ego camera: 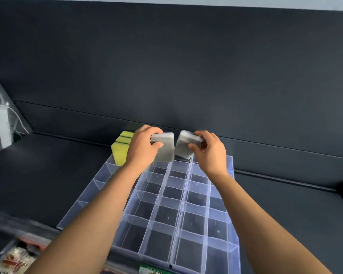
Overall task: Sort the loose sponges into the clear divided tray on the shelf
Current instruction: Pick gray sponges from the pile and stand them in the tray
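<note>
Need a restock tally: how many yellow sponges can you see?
3 yellow sponges, upright in a row at the clear tray's far-left corner. The left hand overlaps them, so more may be hidden.

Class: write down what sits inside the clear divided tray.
Yellow sponges appear to stand in the tray's far-left corner; other visible cells look empty. The left forearm and held grey sponges hide several.

Grey sponge (165,149), second grey sponge (185,147), above clear divided tray (230,167), yellow sponges (120,153) upright
</note>
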### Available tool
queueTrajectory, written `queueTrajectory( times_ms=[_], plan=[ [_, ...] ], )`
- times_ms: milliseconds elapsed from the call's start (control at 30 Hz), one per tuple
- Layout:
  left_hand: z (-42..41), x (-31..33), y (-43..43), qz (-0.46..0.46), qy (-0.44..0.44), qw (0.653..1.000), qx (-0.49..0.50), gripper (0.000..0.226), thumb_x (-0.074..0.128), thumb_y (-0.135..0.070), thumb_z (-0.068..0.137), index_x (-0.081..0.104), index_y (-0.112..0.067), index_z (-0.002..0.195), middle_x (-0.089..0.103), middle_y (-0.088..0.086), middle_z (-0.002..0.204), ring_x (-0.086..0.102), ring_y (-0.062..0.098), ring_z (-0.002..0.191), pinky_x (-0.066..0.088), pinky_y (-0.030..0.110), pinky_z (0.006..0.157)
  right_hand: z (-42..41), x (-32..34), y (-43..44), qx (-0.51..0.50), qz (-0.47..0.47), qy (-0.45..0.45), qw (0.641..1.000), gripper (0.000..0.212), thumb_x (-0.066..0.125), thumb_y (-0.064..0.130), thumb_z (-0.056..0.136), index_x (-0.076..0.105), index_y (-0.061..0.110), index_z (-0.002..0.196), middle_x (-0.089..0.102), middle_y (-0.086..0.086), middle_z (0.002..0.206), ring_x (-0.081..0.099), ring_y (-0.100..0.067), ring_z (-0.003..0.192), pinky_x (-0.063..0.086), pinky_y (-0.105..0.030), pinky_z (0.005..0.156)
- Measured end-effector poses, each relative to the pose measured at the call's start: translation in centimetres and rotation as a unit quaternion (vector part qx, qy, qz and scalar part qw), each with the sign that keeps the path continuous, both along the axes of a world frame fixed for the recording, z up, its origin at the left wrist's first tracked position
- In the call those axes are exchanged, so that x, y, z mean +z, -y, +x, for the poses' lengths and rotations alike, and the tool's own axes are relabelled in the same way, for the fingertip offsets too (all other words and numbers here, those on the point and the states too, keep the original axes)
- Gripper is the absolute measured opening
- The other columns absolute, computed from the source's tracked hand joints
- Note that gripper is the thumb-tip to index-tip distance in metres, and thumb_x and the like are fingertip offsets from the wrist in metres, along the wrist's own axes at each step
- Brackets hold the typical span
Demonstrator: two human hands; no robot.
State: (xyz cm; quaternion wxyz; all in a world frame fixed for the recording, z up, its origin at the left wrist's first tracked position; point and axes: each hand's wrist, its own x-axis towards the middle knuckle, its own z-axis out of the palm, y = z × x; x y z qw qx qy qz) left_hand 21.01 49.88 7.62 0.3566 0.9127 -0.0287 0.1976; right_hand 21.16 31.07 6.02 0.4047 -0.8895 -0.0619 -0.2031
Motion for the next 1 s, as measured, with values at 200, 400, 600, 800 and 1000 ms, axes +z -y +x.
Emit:
queueTrajectory(
  times_ms=[200, 400, 600, 800, 1000],
  plan=[
    [2.8, -0.7, -0.5, 0.02, -0.013, 0.999, -0.024, 0.025, 0.068, -0.005, 0.079, 0.063, -0.015, 0.102, 0.055, -0.003, 0.103, 0.052, 0.021, 0.095, 0.038, 0.026, 0.075, 1.4, -0.5, -0.9, -0.022, -0.029, -0.024, 0.999, 0.029, 0.069, 0.022, 0.083, 0.062, 0.019, 0.111, 0.052, 0.004, 0.086, 0.049, -0.013, 0.07, 0.035, -0.02, 0.066],
    [4.4, -0.7, -1.2, 0.036, -0.02, 0.998, -0.046, 0.023, 0.066, -0.006, 0.081, 0.062, -0.014, 0.102, 0.055, -0.001, 0.104, 0.05, 0.02, 0.096, 0.033, 0.023, 0.075, 2.2, 0.1, -1.6, -0.045, -0.05, -0.032, 0.997, 0.029, 0.069, 0.024, 0.082, 0.063, 0.02, 0.11, 0.055, 0.004, 0.085, 0.051, -0.013, 0.073, 0.035, -0.02, 0.067],
    [5.2, -1.2, -1.8, 0.049, -0.047, 0.995, -0.073, 0.023, 0.066, -0.007, 0.083, 0.062, -0.014, 0.104, 0.054, -0.003, 0.104, 0.049, 0.018, 0.096, 0.033, 0.023, 0.074, 2.8, -0.2, -2.2, -0.061, -0.085, -0.063, 0.993, 0.031, 0.064, 0.024, 0.086, 0.061, 0.02, 0.116, 0.052, 0.003, 0.086, 0.048, -0.014, 0.074, 0.034, -0.022, 0.068],
    [5.9, -1.4, -1.9, 0.054, -0.037, 0.994, -0.088, 0.021, 0.065, -0.005, 0.083, 0.063, -0.014, 0.101, 0.055, -0.002, 0.101, 0.046, 0.016, 0.088, 0.031, 0.023, 0.07, 3.1, -1.2, -2.5, -0.061, -0.102, -0.097, 0.988, 0.031, 0.063, 0.019, 0.087, 0.062, 0.02, 0.118, 0.06, -0.003, 0.1, 0.056, -0.022, 0.087, 0.037, -0.023, 0.07],
    [6.0, -1.7, -2.1, 0.079, -0.029, 0.991, -0.108, 0.02, 0.065, -0.003, 0.08, 0.064, -0.013, 0.098, 0.057, 0.0, 0.1, 0.05, 0.02, 0.09, 0.036, 0.027, 0.071, 3.1, -3.1, -2.9, -0.073, -0.099, -0.117, 0.985, 0.031, 0.063, 0.018, 0.087, 0.062, 0.019, 0.118, 0.059, -0.004, 0.1, 0.057, -0.024, 0.085, 0.037, -0.022, 0.071]
  ],
)
